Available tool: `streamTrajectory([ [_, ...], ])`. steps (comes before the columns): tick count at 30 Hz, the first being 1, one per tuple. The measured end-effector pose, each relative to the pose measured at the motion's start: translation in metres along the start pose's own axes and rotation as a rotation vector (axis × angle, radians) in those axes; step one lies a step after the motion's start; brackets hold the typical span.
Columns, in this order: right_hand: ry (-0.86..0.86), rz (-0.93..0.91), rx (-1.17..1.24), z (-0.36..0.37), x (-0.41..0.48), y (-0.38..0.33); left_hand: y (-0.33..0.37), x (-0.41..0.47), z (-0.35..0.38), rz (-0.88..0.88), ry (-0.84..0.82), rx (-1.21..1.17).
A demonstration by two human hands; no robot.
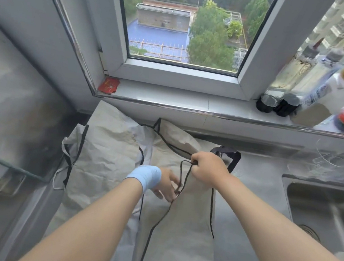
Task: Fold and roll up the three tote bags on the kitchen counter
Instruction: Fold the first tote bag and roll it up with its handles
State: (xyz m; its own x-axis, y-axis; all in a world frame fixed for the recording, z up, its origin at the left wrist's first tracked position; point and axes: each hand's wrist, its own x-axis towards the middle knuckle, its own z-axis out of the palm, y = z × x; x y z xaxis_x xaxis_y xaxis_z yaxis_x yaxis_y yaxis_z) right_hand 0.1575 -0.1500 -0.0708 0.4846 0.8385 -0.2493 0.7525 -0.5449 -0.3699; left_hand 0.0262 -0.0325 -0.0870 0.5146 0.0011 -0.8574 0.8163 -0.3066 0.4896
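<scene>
Grey tote bags with black trim lie overlapping on the steel kitchen counter [249, 217]. The nearest bag [184, 230] is folded into a long strip that runs toward me. Another bag [106, 154] spreads out crumpled to the left, and a further bag [174, 137] lies against the wall behind. My right hand [209, 167] grips a thin black cord [184, 176] at the strip's far end, beside a dark handle [233, 160]. My left hand [167, 184], with a blue band on the wrist, pinches the same cord lower down, over the strip.
A steel sink [322, 213] lies to the right. Bottles and jars [315, 94] crowd the window sill at right, and a red packet [108, 85] sits at its left end. A glass-edged surface [15, 114] borders the counter on the left. White wire [335, 161] lies behind the sink.
</scene>
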Motion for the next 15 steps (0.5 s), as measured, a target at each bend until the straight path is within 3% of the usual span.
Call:
streamTrajectory([
  [1, -0.018, -0.003, -0.008, 0.002, 0.002, -0.002, -0.005, -0.003, -0.005, 0.001, 0.000, -0.002],
  [2, -0.034, -0.008, -0.011, 0.005, 0.005, -0.003, -0.012, -0.005, -0.013, 0.024, 0.115, -0.009],
  [5, -0.040, -0.020, -0.009, 0.012, 0.010, -0.013, -0.029, -0.014, -0.032, 0.114, 0.740, -0.124],
  [7, 0.038, -0.018, 0.057, 0.018, 0.012, -0.017, -0.032, -0.015, -0.034, 0.171, 0.949, -0.225],
  [9, 0.078, -0.035, 0.136, 0.026, 0.017, -0.020, -0.024, -0.011, -0.029, 0.274, 1.020, -0.272],
  [12, -0.167, -0.036, 0.188, 0.040, 0.023, -0.024, -0.005, -0.006, -0.021, 0.426, 1.096, -0.171],
  [15, -0.207, -0.052, 0.165, 0.045, 0.022, -0.020, 0.009, 0.001, -0.013, 0.433, 0.974, 0.136],
])
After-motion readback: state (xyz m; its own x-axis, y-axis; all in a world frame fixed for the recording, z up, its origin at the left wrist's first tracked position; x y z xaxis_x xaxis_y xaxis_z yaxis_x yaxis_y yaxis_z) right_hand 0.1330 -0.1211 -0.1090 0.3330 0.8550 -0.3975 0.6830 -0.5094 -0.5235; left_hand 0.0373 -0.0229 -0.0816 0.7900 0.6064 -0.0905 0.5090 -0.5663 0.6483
